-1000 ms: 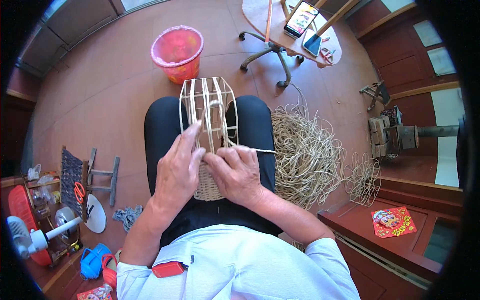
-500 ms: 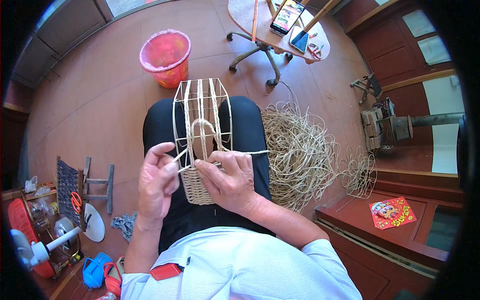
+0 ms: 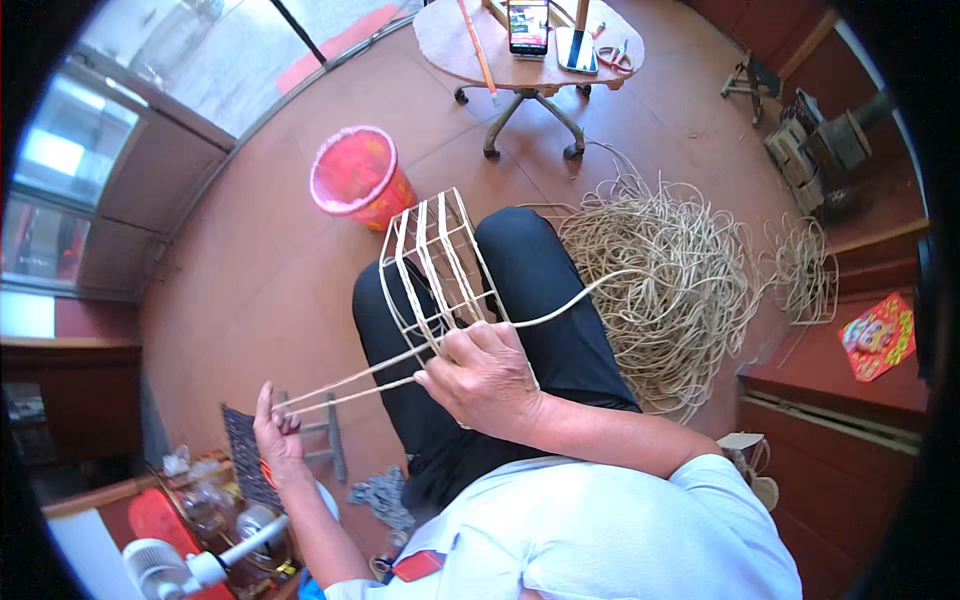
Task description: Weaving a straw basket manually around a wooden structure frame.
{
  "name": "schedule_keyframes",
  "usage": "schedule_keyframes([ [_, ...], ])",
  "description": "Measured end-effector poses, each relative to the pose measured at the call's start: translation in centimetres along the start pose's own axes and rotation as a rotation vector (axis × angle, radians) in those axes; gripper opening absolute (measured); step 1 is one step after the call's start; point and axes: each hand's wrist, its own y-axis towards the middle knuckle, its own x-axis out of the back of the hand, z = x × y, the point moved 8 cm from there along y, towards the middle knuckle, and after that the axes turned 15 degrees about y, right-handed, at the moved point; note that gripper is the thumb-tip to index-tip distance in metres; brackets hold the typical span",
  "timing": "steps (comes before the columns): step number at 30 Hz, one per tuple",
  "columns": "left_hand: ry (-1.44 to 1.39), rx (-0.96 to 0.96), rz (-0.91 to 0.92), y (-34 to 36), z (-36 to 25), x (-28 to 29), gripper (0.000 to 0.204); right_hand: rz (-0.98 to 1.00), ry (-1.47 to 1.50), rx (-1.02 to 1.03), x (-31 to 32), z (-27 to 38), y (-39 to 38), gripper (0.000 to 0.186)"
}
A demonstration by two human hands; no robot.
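A wire-framed basket (image 3: 403, 292) stands tilted between my knees, with pale cords running lengthwise along its frame. My right hand (image 3: 485, 383) is closed over its near part and hides most of the woven section. My left hand (image 3: 279, 432) is stretched out to the left, its fingers hooked in a loop of cord (image 3: 345, 381). Two strands of that loop run taut from there to the basket beside my right hand. On the right side, another length of cord (image 3: 572, 302) leads from the basket to a big tangled pile of cord (image 3: 660, 285) on the floor.
Beyond the basket stands a red bin (image 3: 362, 178). A round-topped table (image 3: 445, 42) on a wheeled base holds two phones and red-handled pliers (image 3: 615, 58). A low stool, a white fan (image 3: 160, 568) and clutter lie at lower left. A stove-like metal object stands at far right.
My left hand has pulled away from the basket to the left, drawing the cord loop out long. My right hand stays on the basket. The whole view has swung leftward.
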Motion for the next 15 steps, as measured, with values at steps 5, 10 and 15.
schedule_keyframes([
  [5,0.157,0.037,-0.219,11.3,-6.8,20.5,0.016,0.004,-0.028,0.008,-0.8,0.8,0.3,0.025],
  [10,1.079,-0.855,-0.203,8.3,-12.0,2.0,0.038,-0.022,-0.05,-0.017,-1.2,-0.4,0.0,0.025],
  [15,1.02,-0.653,0.554,-16.4,-7.2,-22.7,0.019,-0.044,-0.016,-0.005,-0.9,0.1,0.3,0.024],
])
